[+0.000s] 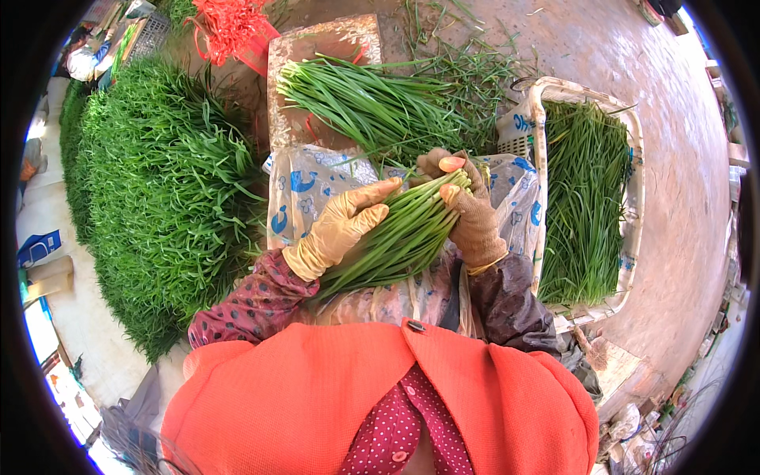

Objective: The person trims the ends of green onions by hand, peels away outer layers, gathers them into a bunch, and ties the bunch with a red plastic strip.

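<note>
A bunch of green garlic chives (pixel 404 237) lies slantwise over my lap, its pale cut ends up towards the right. My right hand (pixel 472 205), in a brown knit glove with bare-looking or covered fingertips, grips the bunch near those ends. In a thin yellowish glove, my left hand (pixel 344 228) rests along the bunch's left side, fingers apart, thumb and fingertips at the stems. Under both hands a clear plastic sheet with blue prints (pixel 297 196) covers my lap. Beyond it, a loose heap of chives (pixel 368 101) lies on a worn board (pixel 323 38).
At the left stands a big mass of upright chives (pixel 160 196). A white plastic basket (pixel 537 130) packed with chives is at the right. Red ties (pixel 231 27) hang beyond the board's left corner. Loose leaves (pixel 475 77) litter the floor. Another person (pixel 89 59) is at the far upper left.
</note>
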Available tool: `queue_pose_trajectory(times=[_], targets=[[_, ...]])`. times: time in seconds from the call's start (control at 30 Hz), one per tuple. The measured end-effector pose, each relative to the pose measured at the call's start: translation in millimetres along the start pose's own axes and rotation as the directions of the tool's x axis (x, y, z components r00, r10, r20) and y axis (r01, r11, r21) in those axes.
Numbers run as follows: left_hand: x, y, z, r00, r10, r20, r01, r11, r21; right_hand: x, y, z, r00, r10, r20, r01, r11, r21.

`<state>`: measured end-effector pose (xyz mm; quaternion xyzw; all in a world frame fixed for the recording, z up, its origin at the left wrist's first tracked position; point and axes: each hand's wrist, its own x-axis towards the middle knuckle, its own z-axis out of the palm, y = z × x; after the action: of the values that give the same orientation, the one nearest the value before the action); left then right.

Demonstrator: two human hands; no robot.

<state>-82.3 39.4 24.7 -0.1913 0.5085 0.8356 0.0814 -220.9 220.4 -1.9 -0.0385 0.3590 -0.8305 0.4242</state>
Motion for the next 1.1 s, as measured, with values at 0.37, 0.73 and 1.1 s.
queue_pose_trajectory(times=[0.37,0.73,1.1], targets=[[-0.6,-18.2,-2.4,0.996,-0.082,0.016,0.083,0.993,-0.084,-0.1,8.7,3.5,0.998,-0.007,-0.059,0.014,0.992,0.123],[-19.3,4.1,-90.3,0.899,0.184,-0.398,-0.12,0.976,0.18,45.4,-228.9,63.6,0.666,-0.735,0.132,0.669,0.509,-0.542],[16.0,116.4,-19.3,0.848,0.488,0.206,-0.507,0.861,0.049,92.6,-169.7,208.9,0.871,0.129,0.474,0.479,-0.007,-0.878]])
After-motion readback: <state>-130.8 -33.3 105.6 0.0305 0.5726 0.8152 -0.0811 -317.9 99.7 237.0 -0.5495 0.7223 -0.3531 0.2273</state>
